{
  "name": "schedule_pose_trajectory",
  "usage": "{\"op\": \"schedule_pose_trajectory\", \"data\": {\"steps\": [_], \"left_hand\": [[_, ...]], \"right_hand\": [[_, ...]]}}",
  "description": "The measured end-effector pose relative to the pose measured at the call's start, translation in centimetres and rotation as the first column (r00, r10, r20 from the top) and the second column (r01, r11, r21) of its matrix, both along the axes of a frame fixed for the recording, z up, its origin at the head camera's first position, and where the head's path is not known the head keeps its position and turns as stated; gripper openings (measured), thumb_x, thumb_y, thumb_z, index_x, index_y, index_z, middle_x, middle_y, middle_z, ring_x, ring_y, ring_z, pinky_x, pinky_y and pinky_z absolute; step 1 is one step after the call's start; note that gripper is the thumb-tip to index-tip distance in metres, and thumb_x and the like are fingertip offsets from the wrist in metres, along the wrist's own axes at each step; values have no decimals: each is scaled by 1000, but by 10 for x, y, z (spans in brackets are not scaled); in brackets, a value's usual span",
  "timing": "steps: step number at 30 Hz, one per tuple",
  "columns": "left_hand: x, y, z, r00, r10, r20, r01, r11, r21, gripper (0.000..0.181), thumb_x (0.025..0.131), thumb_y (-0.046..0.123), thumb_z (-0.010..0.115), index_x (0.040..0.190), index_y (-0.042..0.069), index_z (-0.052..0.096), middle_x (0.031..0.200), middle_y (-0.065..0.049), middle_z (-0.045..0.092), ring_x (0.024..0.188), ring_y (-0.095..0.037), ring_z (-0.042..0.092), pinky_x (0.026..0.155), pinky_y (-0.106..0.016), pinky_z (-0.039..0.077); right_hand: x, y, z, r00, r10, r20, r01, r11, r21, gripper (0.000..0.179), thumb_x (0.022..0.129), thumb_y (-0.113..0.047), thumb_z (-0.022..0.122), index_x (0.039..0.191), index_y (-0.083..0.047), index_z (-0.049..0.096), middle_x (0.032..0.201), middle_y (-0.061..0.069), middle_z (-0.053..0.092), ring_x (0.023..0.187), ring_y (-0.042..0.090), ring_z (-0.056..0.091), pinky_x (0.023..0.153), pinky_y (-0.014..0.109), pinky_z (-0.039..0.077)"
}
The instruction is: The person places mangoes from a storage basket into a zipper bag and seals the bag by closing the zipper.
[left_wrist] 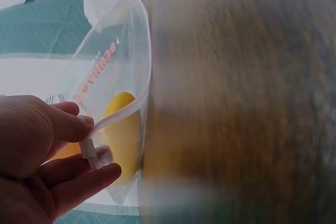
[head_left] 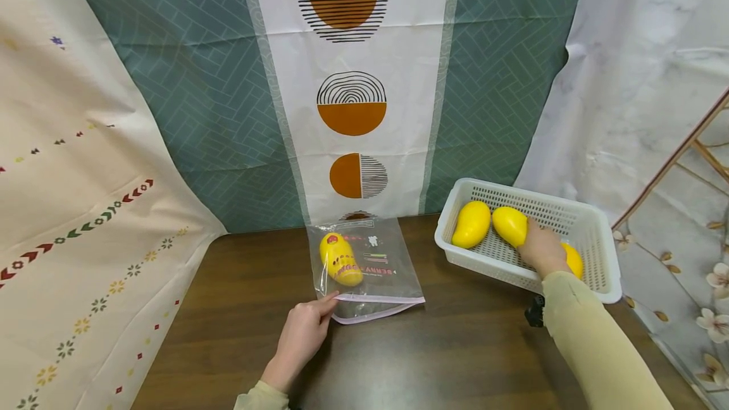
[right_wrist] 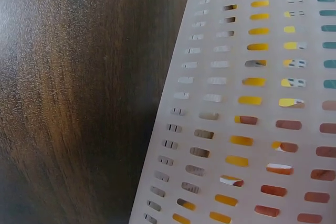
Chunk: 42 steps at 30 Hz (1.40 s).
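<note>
My left hand (head_left: 305, 328) pinches the zip-edge corner of a clear plastic zip bag (head_left: 376, 280) lying on the table; the left wrist view shows thumb and fingers on its pinkish rim, with the mouth parted. One yellow mango (head_left: 340, 259) lies inside the bag. At the right my right hand (head_left: 543, 248) reaches into a white perforated basket (head_left: 600, 258) and grips a yellow mango (head_left: 509, 225), its fingers partly hidden. Another mango (head_left: 471, 224) sits to the left of it, and a third mango (head_left: 573, 260) shows partly behind the wrist.
The dark wooden table (head_left: 239, 309) carries the bag and basket. A patterned curtain (head_left: 211, 93) hangs along the back, with a cream cloth (head_left: 85, 207) on the left and a floral marbled cloth (head_left: 643, 112) on the right. In the right wrist view the basket wall (right_wrist: 220, 129) blocks the hand.
</note>
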<state>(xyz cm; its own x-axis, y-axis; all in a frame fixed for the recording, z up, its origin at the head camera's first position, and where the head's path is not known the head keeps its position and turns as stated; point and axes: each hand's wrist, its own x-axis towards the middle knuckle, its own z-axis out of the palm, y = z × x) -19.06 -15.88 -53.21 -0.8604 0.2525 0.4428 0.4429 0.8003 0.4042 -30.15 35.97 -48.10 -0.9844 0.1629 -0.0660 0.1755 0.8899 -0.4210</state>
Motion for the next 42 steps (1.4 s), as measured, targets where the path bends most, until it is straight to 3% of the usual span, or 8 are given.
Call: {"op": "schedule_pose_trajectory", "data": {"steps": [8, 30, 42], "left_hand": [[0, 1, 0, 1000, 1, 13, -1, 1000, -2, 33, 86, -2, 87, 118, 8, 84, 121, -2, 79, 107, -25, 77, 86, -45, 63], [0, 1, 1, 999, -29, -28, 29, 999, -14, 36, 83, -8, 87, 116, 8, 84, 119, -3, 80, 105, -25, 78, 83, -43, 64], [-1, 2, 1, 1000, -23, 11, 23, 1000, -5, 36, 84, -6, 87, 117, 9, 84, 121, -1, 79, 106, -25, 78, 86, -44, 64]], "right_hand": [[-3, 1, -2, 999, 33, 18, -33, 999, 27, 79, 103, -16, 56, 162, 15, 14, 136, 49, 45, 125, 65, 49, 98, 77, 45], [-6, -3, -2, 1000, 10, 23, -11, 999, 51, 82, 101, -15, 60, 162, 16, 14, 135, 49, 47, 124, 64, 51, 93, 75, 49], [-10, -1, -9, 1000, 5, 21, -6, 997, 76, 83, 101, -15, 61, 162, 16, 14, 136, 48, 48, 124, 63, 53, 93, 74, 50]]}}
